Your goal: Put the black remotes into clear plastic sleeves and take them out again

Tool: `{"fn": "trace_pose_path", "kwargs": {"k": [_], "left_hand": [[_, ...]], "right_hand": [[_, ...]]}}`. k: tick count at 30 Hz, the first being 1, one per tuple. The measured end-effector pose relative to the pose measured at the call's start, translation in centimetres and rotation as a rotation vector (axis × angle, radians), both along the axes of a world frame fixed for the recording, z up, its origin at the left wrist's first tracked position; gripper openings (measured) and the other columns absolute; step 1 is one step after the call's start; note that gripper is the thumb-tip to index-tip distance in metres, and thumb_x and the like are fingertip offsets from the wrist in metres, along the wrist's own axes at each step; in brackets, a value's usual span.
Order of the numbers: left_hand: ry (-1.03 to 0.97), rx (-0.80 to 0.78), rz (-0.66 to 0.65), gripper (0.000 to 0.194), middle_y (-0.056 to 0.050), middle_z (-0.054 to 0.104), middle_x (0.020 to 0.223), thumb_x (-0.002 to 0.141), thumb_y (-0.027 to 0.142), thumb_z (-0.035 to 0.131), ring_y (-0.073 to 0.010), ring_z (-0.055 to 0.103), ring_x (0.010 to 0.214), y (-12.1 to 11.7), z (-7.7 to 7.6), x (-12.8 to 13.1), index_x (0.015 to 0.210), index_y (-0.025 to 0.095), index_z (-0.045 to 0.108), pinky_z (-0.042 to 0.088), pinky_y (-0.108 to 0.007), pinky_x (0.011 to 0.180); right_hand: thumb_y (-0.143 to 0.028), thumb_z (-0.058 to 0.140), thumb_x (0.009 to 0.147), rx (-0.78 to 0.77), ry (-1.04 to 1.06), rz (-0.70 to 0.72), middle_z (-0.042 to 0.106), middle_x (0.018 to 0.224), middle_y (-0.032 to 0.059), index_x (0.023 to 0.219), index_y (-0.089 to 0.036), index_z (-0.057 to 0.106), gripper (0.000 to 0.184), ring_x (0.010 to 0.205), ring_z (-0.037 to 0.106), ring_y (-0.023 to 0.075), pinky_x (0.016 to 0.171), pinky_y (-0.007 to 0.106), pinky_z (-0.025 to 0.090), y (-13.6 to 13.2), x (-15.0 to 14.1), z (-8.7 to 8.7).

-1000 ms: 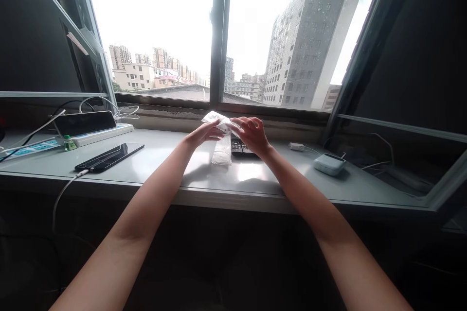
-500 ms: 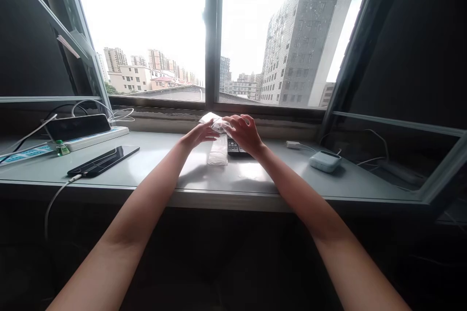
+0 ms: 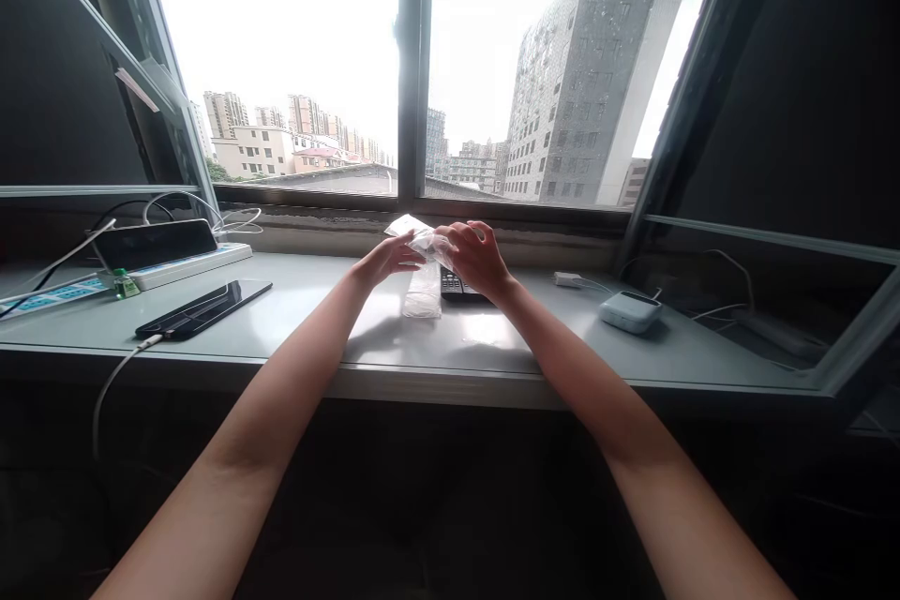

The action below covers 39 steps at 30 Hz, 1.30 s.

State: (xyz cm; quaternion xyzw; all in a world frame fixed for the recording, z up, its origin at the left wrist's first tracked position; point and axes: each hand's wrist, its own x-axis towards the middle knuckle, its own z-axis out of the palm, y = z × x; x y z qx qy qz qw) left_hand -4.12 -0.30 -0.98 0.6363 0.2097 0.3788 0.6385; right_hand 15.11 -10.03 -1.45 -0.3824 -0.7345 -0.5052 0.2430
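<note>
Reaching forward from the bottom of the view, two bare forearms meet over a pale grey window ledge (image 3: 309, 319) in front of a large open window. In the middle of the ledge, a transparent plastic bag (image 3: 423, 291) is held up between the hands, its crinkled top gathered at the hands and its lower part, with something white inside, hanging down to the ledge or just above it. The left hand (image 3: 385, 255) is partly open, its fingers stretched toward the bag and touching it; whether it truly grips, I cannot tell. The right hand (image 3: 476, 259) is curled closed over the bag's upper part, fingers bent around it. Just beside the bag on the right and partly under the right hand lies a black keypad device (image 3: 456, 287), its buttons facing up. Farther left on the ledge sit a black smartphone (image 3: 203, 309) with a white cable (image 3: 112, 394) trailing over the near edge, a small green bottle (image 3: 124, 283), and a white power strip (image 3: 189, 264) with a dark flat device (image 3: 155, 244) lying along it. To the right are a white plug (image 3: 566, 279) and a small pale rounded box (image 3: 631, 311). Beyond the glass, a tall grey tower block (image 3: 591, 66) rises on the right, with distant high-rises on the left
</note>
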Motion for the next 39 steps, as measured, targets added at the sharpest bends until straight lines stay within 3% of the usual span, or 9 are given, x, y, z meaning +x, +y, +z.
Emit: {"fn": "trace_pose_path", "kwargs": {"k": [6,10,13,20,31,36,39], "left_hand": [[0.0,-0.009,0.004,0.038,-0.01,0.073,0.08,0.083,0.049,0.068,-0.0208,0.069,0.073,-0.3,0.0,0.0,0.09,0.012,0.07,0.051,-0.03,0.074],[0.035,-0.033,0.005,0.04,-0.013,0.074,0.088,0.09,0.049,0.057,-0.0227,0.07,0.077,0.0,-0.4,0.2,0.091,0.012,0.07,0.052,-0.031,0.073],[0.032,-0.08,0.089,0.042,-0.014,0.074,0.088,0.095,0.049,0.048,-0.0228,0.069,0.073,0.5,-0.7,0.4,0.093,0.012,0.069,0.053,-0.033,0.07],[0.011,-0.147,0.222,0.032,-0.009,0.071,0.071,0.096,0.039,0.048,-0.021,0.068,0.063,0.9,-0.6,0.6,0.094,0.013,0.066,0.053,-0.03,0.066],[-0.135,-0.171,0.357,0.031,-0.009,0.071,0.072,0.092,0.033,0.053,-0.0215,0.069,0.062,1.4,-0.7,0.2,0.109,0.01,0.064,0.056,-0.031,0.066],[-0.13,-0.165,0.448,0.027,-0.007,0.071,0.073,0.095,0.03,0.045,-0.02,0.069,0.063,1.3,-0.6,0.2,0.108,0.014,0.062,0.057,-0.03,0.065],[-0.171,-0.185,0.509,0.029,-0.008,0.071,0.074,0.097,0.029,0.039,-0.0188,0.069,0.063,2.1,-0.7,-0.4,0.108,0.014,0.062,0.057,-0.029,0.063]], "right_hand": [[-0.012,0.05,0.095,-0.051,0.005,-0.032,0.064,0.128,0.0062,0.123,-0.025,0.062,0.033,0.116,0.053,0.022,0.103,0.042,0.028,-0.7,-0.1,0.4],[-0.012,0.049,0.095,-0.065,0.025,-0.04,0.063,0.13,0.0069,0.118,-0.024,0.065,0.03,0.118,0.052,0.0226,0.103,0.042,0.028,-0.8,-0.2,0.5],[-0.013,0.051,0.095,-0.085,0.034,-0.049,0.063,0.128,0.0075,0.115,-0.023,0.066,0.028,0.117,0.052,0.023,0.102,0.041,0.029,-0.7,-0.2,0.4],[-0.012,0.051,0.094,-0.061,-0.029,-0.024,0.065,0.127,0.0058,0.115,-0.022,0.066,0.028,0.115,0.053,0.0221,0.096,0.04,0.032,-0.8,-0.3,0.2],[-0.015,0.054,0.095,-0.068,-0.044,-0.031,0.065,0.128,0.0027,0.111,-0.027,0.068,0.025,0.118,0.053,0.0201,0.099,0.037,0.029,-0.6,-0.2,-0.1],[-0.02,0.05,0.097,-0.033,-0.049,0.014,0.067,0.125,0.0001,0.1,-0.029,0.071,0.023,0.116,0.054,0.0199,0.101,0.037,0.028,-0.4,0.2,-0.2],[-0.025,0.05,0.098,0.01,0.016,0.065,0.068,0.123,0.0018,0.108,-0.029,0.069,0.022,0.115,0.054,0.0214,0.101,0.039,0.029,-0.6,0.2,-0.1]]}}
